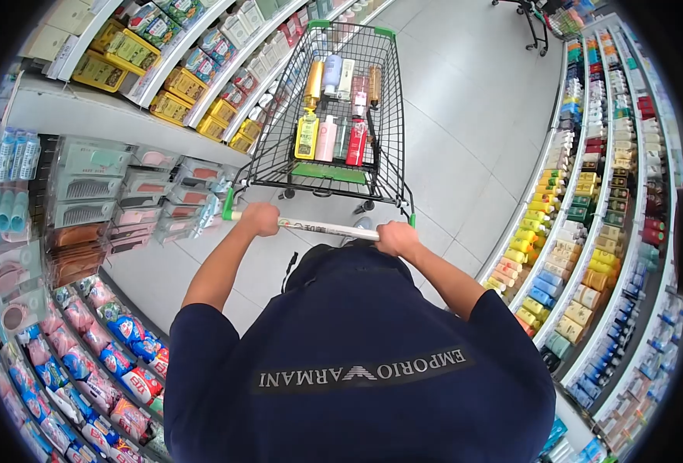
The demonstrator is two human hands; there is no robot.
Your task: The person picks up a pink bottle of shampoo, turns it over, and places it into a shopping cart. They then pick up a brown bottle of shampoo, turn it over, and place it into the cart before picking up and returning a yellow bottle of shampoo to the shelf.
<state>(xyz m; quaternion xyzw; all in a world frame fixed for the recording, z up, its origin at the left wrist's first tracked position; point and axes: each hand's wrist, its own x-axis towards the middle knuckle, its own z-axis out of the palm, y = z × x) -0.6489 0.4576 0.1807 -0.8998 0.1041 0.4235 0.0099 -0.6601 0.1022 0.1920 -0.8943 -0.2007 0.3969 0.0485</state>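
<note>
Because the head view looks down over the bar, the wire shopping cart [392,108] lies at twelve o'clock, its white push handle [322,227] wrapped by the curled left hand [260,219] and curled right hand [398,238] near opposite ends, a spacing that probably balances the steering. Ahead at twelve, the yellow pump bottle [305,137], pink bottle [326,140] and red bottle [356,144] sit grouped inside, where the mesh walls likely contain them. Packaged combs [87,189] hang toward nine o'clock, and product shelves [542,282] line three o'clock, presumably facing the aisle for easy reach.
</note>
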